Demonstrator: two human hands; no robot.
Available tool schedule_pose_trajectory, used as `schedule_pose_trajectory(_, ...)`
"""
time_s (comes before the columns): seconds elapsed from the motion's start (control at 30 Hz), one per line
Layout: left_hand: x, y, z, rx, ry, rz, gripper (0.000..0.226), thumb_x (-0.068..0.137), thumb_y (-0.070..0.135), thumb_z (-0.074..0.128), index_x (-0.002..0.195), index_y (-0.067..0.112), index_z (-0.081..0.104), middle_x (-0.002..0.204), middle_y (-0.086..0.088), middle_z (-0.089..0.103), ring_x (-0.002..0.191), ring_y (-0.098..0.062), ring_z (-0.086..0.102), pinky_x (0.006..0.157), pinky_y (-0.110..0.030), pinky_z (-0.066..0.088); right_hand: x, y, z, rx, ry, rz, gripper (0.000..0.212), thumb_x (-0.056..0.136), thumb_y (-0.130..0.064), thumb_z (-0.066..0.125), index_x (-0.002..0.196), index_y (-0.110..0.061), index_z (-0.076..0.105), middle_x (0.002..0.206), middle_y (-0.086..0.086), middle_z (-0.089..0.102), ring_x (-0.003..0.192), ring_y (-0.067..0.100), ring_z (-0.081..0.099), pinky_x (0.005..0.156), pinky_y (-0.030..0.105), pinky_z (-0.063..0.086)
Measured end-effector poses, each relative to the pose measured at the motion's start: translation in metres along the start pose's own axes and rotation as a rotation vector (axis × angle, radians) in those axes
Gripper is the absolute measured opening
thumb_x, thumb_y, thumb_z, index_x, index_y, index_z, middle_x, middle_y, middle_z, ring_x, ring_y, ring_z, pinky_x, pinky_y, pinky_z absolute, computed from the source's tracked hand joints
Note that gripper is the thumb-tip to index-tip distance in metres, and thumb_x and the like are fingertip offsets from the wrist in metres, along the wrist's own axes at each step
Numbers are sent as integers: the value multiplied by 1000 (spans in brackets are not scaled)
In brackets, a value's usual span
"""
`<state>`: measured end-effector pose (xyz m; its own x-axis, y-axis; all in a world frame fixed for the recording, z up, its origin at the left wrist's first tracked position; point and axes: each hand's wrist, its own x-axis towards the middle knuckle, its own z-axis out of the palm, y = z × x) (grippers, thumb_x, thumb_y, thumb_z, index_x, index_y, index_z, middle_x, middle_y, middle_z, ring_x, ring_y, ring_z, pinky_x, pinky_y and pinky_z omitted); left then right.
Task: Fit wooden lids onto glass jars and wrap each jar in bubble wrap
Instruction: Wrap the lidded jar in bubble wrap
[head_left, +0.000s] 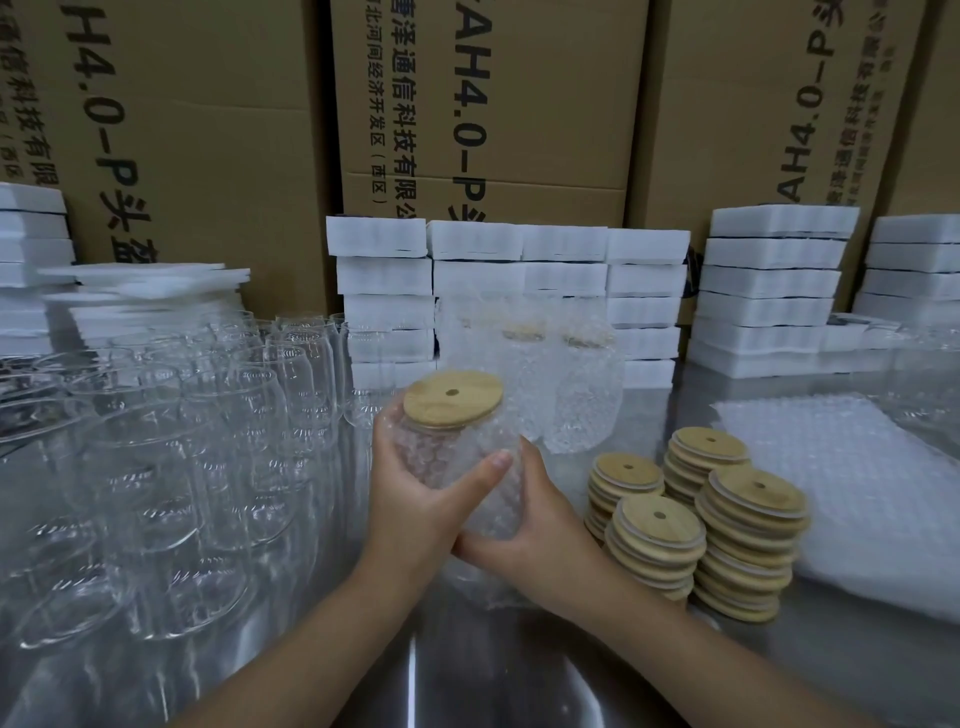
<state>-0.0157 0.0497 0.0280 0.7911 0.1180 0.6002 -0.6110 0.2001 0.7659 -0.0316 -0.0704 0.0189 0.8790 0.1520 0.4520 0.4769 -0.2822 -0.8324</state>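
Risk: the jar (452, 457) may slip and strike the table (519, 670) or the bare glasses (208, 441) nearby, as the film is slick and the jar is tilted; loose wrap may unroll.
Look: clear glass sheathed in bubble wrap, with a pale round lid (453, 399) that has a small centre hole.
Left hand (415, 504): curled round the jar's side.
Right hand (535, 530): clasping its base.
Place: held above the table, beside the lid stacks (701, 525).

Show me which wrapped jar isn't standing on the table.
The wrapped jar held tilted between the left hand and right hand; the other wrapped jars stand upright behind it.
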Motion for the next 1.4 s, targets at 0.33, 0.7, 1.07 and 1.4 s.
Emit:
schedule_pose_trajectory(0.33,-1,10,1,21,-67,113,109,42,58,89,134,44,32,142,-1,46,130,-10,49,103,-32,47,2,-5,-5,28,170,-30,92,51,-46,87,128,-40,37,119,-18,60,112,-2,58,95,32,51)
schedule_pose_trajectory(0.7,-2,-20,-13,299,-477,-85,100,51,38,93,125,58,29,119,49,49,113,24,47,83,5,36,10,-16,-23,306,330,-102,76,62,-22,82,125,-24,41,106,-12,67,100,7,67,80,26,56)
schedule_pose_trajectory(1.07,3,-21,-5,436,-361,97,54,64,28,83,116,32,65,111,17,70,108,-3,65,92,-32,54,15,-40,-16,-150,183,-190,118,57,-50,85,133,-68,-3,144,-17,34,131,-1,37,105,25,39)
schedule_pose_trajectory(1.4,10,-18,-16,500,-135,-109,135,49,54,90,144,51,-6,144,18,25,134,6,24,108,-25,26,71,-76,-41,-595,189,-213,54,65,-41,81,94,-23,39,92,-12,39,73,4,42,58,19,33)
